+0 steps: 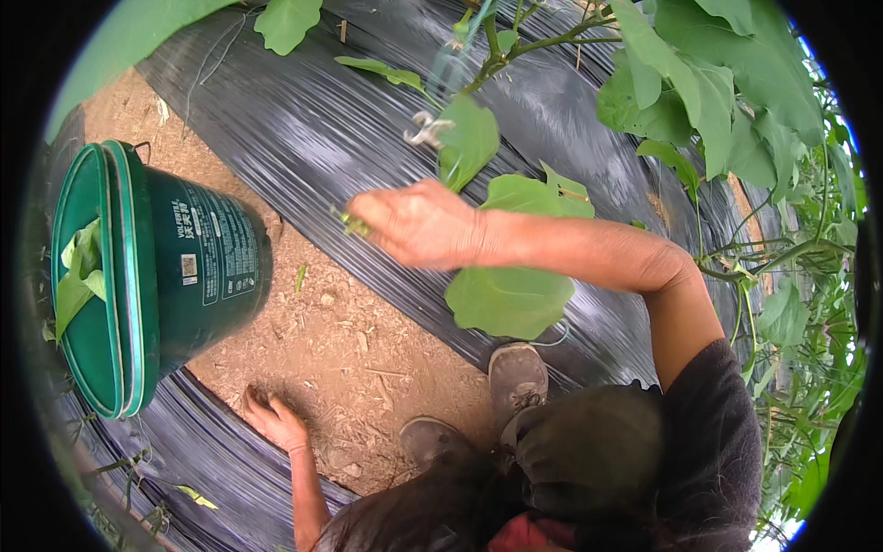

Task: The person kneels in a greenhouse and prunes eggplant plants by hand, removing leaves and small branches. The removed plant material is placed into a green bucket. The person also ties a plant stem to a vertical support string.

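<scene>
My right hand [418, 223] is closed in a pinch above the black plastic film, slightly blurred by motion. A small green plant piece [350, 221] sticks out from its fingertips; its exact kind is hard to make out. Just behind that wrist are large green leaves [515, 299] of a broad-leaved plant, and a pale, wilted flower [428, 130] hangs nearby. Low on the left, my left hand [276, 421] hovers over or rests on the bare soil, its fingers apart and holding nothing. The dark green bucket [198, 267] stands beyond it.
Torn leaves [81, 276] lie at the bucket's top. Black plastic film [303, 120] covers the beds on both sides of the soil path [322, 340]. Dense foliage [717, 101] and stems crowd the right. My shoes [518, 375] stand on the path at the film's edge.
</scene>
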Demonstrator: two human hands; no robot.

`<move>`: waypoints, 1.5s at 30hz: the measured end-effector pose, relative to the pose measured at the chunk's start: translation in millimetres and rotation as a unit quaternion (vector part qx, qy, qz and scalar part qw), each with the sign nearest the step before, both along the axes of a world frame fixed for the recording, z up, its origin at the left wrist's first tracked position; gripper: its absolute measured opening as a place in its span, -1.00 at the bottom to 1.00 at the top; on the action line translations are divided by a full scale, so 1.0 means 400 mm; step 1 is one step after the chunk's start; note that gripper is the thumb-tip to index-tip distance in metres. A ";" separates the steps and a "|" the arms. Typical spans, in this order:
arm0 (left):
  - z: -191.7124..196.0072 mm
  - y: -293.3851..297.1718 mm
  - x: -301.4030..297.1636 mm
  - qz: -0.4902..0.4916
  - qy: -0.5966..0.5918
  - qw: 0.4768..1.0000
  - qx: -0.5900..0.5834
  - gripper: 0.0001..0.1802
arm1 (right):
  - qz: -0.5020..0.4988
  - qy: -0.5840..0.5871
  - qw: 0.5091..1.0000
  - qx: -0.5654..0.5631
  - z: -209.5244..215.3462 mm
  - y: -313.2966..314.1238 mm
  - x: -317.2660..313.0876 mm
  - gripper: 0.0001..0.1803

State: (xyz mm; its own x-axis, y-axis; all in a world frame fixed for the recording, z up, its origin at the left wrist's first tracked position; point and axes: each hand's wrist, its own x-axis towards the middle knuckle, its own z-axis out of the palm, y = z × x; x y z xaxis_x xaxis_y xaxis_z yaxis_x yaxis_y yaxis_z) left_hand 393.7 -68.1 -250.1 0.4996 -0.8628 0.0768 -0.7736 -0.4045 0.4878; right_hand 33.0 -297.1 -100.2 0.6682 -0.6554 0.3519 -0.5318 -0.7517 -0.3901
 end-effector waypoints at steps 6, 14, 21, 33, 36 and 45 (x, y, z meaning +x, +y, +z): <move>0.296 -0.166 -0.336 -0.337 0.229 0.910 -0.078 -0.35 | 0.151 -0.191 0.968 0.050 0.087 0.150 0.122 -0.77; 0.379 -0.166 -0.403 -0.373 0.454 0.804 0.097 -0.52 | 0.199 -0.307 0.917 0.159 0.170 0.212 0.167 -0.65; 0.311 -0.199 -0.246 -0.002 0.626 0.780 0.013 -0.80 | -0.011 0.067 0.996 -0.061 -0.060 0.058 -0.221 -0.51; 0.178 -0.177 -0.268 -0.165 0.320 0.912 0.195 -0.84 | -0.358 0.021 0.925 0.125 -0.202 -0.218 -0.353 -0.69; 0.167 -0.192 -0.290 -0.217 0.242 0.918 0.228 -0.73 | -0.395 0.022 0.912 0.111 -0.222 -0.287 -0.319 -0.69; 0.186 -0.235 -0.342 -0.185 0.238 0.918 0.260 -0.75 | -0.408 0.128 0.879 0.212 -0.333 -0.458 -0.256 -0.60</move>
State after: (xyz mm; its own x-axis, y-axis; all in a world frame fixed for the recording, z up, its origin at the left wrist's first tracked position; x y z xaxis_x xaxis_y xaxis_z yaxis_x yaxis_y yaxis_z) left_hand 257.1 -161.9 -175.6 0.0360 -0.8384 -0.5438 -0.6549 -0.4309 0.6209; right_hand -69.3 -480.5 -233.5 -0.0641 -0.9891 -0.1328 -0.9372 0.1054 -0.3326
